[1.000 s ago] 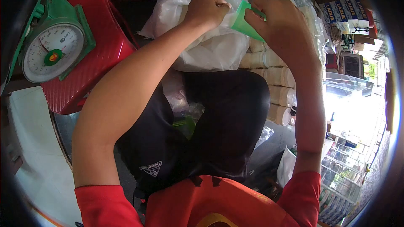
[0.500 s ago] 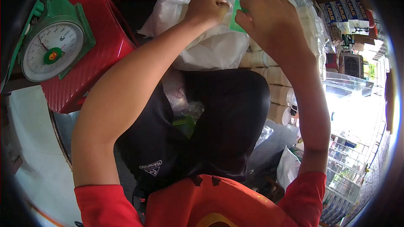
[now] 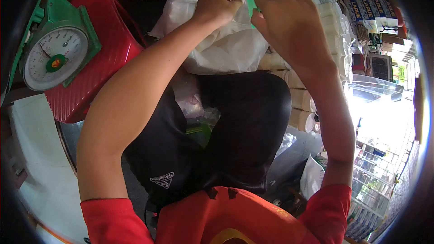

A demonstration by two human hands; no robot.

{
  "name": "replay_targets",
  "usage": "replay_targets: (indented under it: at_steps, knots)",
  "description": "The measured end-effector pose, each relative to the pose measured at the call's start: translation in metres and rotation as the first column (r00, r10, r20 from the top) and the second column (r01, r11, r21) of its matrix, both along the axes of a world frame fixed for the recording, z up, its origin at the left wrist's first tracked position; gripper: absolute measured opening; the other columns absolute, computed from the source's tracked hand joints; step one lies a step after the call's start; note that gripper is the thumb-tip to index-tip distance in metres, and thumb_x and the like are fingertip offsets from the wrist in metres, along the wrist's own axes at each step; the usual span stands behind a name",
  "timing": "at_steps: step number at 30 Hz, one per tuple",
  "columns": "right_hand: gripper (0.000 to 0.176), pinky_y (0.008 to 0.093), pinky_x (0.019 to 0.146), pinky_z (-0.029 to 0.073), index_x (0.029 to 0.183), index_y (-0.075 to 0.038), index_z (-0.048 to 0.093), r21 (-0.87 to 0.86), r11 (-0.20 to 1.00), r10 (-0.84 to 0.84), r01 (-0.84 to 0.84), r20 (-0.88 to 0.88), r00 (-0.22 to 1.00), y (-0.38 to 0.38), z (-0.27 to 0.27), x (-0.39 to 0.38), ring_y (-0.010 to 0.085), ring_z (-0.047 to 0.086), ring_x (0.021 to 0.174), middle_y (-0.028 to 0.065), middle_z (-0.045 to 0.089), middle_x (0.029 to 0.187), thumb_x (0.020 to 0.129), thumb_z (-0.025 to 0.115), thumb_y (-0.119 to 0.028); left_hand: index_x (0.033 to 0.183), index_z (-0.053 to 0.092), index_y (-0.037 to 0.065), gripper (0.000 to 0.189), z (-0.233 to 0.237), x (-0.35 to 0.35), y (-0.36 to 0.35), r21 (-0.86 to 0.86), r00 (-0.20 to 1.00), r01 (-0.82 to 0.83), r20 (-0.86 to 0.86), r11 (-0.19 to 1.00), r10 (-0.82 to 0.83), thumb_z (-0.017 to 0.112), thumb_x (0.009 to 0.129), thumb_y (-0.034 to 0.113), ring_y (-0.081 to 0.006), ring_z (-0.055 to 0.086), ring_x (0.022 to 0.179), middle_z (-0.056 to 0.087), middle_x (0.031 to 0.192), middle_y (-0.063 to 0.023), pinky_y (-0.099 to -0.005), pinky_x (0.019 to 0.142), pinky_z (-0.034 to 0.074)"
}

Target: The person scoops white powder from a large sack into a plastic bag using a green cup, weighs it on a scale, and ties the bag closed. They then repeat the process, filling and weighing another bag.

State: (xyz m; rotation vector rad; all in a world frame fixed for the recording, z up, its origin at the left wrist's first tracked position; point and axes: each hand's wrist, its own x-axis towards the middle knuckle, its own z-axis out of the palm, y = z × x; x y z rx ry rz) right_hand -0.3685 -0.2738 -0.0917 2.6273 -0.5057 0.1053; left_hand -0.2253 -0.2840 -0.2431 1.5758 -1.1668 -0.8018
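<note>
Green scoop (image 3: pixel 250 3) — mostly hidden behind the right hand (image 3: pixel 285 22)

Both bare arms extend toward twelve o'clock, elbows bent outward. The left hand (image 3: pixel 218 7) is a tight fist. The right hand (image 3: pixel 282 18), just beside it at one o'clock, has its fingers curled closed.

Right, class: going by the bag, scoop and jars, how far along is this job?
Done: capped jars lie stacked beside the white bag. In hand: the left hand grips the bag's mouth while the right hand holds the green scoop at it, mostly hidden. Left: the scale on the red stool is untouched; how much remains cannot be told.
</note>
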Motion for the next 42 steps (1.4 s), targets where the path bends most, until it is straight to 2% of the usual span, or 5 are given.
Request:
replay_targets:
  at_steps: [11, 18, 22, 25, 42]
  knots:
    - [0.021, 0.0450, 0.079, 0.054, 0.089, -0.006, 0.071, 0.667, 0.710, -0.491, 0.226, 0.239, 0.838, -0.036, -0.055, -0.077, 0.0336, 0.070, 0.081, 0.0164, 0.071, 0.083, 0.088, 0.067, -0.027, 0.104, 0.080, 0.006, 0.030, -0.006, 0.034, -0.005, -0.084, 0.969, -0.075, -0.242, 0.994, 0.052, 0.073, 0.089, 0.031, -0.0140, 0.067, 0.071, 0.075, 0.077, -0.0079, -0.0324, 0.068, 0.052]
    - [0.023, 0.0455, 0.097, 0.047, 0.099, -0.008, 0.074, 0.313, 0.949, 0.084, -0.045, -0.110, 0.990, -0.100, -0.207, -0.017, 0.0286, 0.065, 0.098, 0.0079, 0.070, 0.106, 0.083, 0.069, -0.024, 0.119, 0.076, 0.002, 0.031, 0.019, 0.055, 0.007, -0.041, 0.913, -0.026, -0.409, 0.999, 0.006, 0.068, 0.099, 0.025, -0.0117, 0.067, 0.105, 0.075, 0.112, -0.0042, -0.0272, 0.093, 0.051]
    - [0.020, 0.0412, 0.100, 0.045, 0.098, -0.013, 0.078, 0.098, 0.995, 0.028, -0.009, -0.196, 0.980, -0.149, -0.362, 0.025, 0.0235, 0.063, 0.114, 0.0084, 0.071, 0.115, 0.086, 0.067, -0.024, 0.118, 0.077, 0.008, 0.028, 0.043, 0.039, 0.016, 0.041, 0.947, -0.090, -0.306, 0.995, 0.098, 0.067, 0.099, 0.026, 0.0016, 0.047, 0.064, 0.074, 0.101, 0.0029, -0.0172, 0.053, 0.035]
    - [0.023, 0.0443, 0.100, 0.049, 0.106, -0.010, 0.078, 0.342, 0.863, -0.464, 0.372, 0.245, 0.852, -0.185, -0.469, 0.062, 0.0264, 0.063, 0.118, 0.0135, 0.070, 0.120, 0.091, 0.064, -0.020, 0.114, 0.076, -0.004, 0.029, 0.053, 0.039, 0.018, 0.050, 0.939, -0.099, -0.324, 0.994, 0.110, 0.069, 0.097, 0.019, -0.0073, 0.063, 0.094, 0.076, 0.103, -0.0056, -0.0219, 0.085, 0.048]
    - [0.033, 0.0493, 0.091, 0.054, 0.099, -0.001, 0.076, 0.927, 0.270, -0.366, 0.258, -0.149, 0.919, -0.120, -0.427, 0.018, 0.0431, 0.068, 0.102, 0.0237, 0.072, 0.110, 0.084, 0.062, -0.027, 0.116, 0.078, 0.009, 0.026, 0.046, 0.040, 0.013, 0.042, 0.934, -0.091, -0.343, 0.995, 0.100, 0.068, 0.099, 0.025, 0.0015, 0.016, 0.051, 0.040, 0.061, 0.0159, -0.0226, 0.045, 0.011]
